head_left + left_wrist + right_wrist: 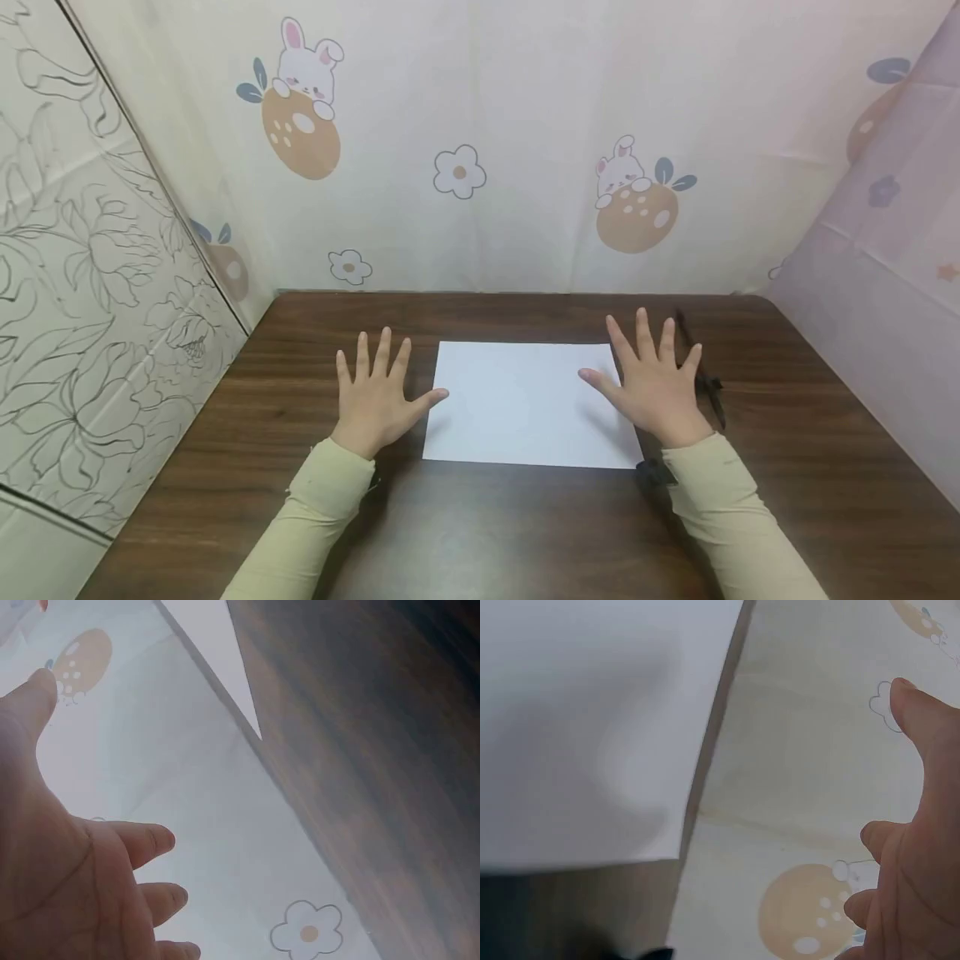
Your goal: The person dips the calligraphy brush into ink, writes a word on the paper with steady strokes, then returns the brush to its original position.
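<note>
Head view: left hand point(373, 408), right hand point(660, 396), fingers point(646, 337) wide-splayed near paper point(517, 404).

1. We take this for a home, most likely a corner of a domestic room, though we cannot tell which room.
2. Our main clue is the pale, softly creased hanging point(525, 100) behind the table, printed with cartoon rabbits point(309, 73), orange fruit point(302, 137) and outlined flowers point(460, 172), a pattern we associate with a nursery or bedroom.
3. To the left we see a white panel point(90, 250) covered in grey line-drawn blossoms, which looks like household decoration.
4. At the right we find a lilac-tinted, creased sheet point(892, 275) with similar motifs.
5. The dark wood-grain table point(510, 542) with rounded far corners looks like ordinary home furniture to us.
</note>
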Demonstrator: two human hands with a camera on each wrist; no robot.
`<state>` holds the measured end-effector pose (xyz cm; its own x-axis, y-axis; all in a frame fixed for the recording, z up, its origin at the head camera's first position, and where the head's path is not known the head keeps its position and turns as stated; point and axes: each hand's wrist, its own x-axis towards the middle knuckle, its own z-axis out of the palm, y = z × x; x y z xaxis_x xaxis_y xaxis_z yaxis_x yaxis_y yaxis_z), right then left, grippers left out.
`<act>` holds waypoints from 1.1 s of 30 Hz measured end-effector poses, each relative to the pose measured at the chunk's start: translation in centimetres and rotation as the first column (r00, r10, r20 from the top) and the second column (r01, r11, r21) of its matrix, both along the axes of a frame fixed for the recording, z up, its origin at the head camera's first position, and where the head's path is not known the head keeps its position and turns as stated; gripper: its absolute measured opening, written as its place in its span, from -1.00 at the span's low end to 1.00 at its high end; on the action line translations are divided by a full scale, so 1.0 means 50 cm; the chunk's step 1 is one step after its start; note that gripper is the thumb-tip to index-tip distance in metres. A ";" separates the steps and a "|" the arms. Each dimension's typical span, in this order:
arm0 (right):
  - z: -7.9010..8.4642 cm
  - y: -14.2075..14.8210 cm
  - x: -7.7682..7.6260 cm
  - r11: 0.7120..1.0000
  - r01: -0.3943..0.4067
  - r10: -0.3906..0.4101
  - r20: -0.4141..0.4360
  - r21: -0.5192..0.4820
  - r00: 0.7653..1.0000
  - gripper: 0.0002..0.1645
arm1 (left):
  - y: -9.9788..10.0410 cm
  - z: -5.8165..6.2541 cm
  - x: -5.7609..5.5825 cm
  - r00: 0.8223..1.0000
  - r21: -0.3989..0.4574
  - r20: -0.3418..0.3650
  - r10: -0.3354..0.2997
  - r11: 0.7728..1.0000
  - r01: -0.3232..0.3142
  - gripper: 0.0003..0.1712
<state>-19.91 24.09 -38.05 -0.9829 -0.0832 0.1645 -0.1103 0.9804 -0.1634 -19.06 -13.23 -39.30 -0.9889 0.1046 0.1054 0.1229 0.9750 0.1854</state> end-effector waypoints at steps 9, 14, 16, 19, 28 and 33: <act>0.075 0.037 -0.002 1.000 0.003 -0.003 -0.076 0.011 0.997 0.12 | 0.003 0.019 0.006 0.997 -0.004 -0.069 -0.017 1.000 0.017 0.07; 0.120 0.078 -0.018 0.999 -0.018 0.014 -0.122 -0.037 0.992 0.05 | 0.008 0.028 0.019 0.987 0.029 -0.150 -0.053 0.998 0.058 -0.16; 0.135 0.098 -0.027 0.997 -0.028 0.019 -0.128 -0.069 0.992 0.02 | 0.011 0.029 0.026 0.981 0.026 -0.177 -0.080 0.996 0.086 -0.24; 0.150 0.130 -0.041 0.989 -0.032 0.017 -0.102 -0.141 0.995 -0.02 | 0.019 0.030 0.039 0.972 0.006 -0.192 -0.131 0.991 0.135 -0.32; 0.142 0.210 -0.079 0.958 0.028 0.005 0.112 -0.285 0.994 0.03 | 0.048 0.008 0.079 0.946 0.035 -0.166 -0.278 0.957 0.287 -0.37; 0.124 0.234 -0.090 0.956 0.065 -0.016 0.172 -0.288 0.985 0.02 | 0.059 -0.004 0.092 0.916 0.020 -0.131 -0.380 0.922 0.386 -0.38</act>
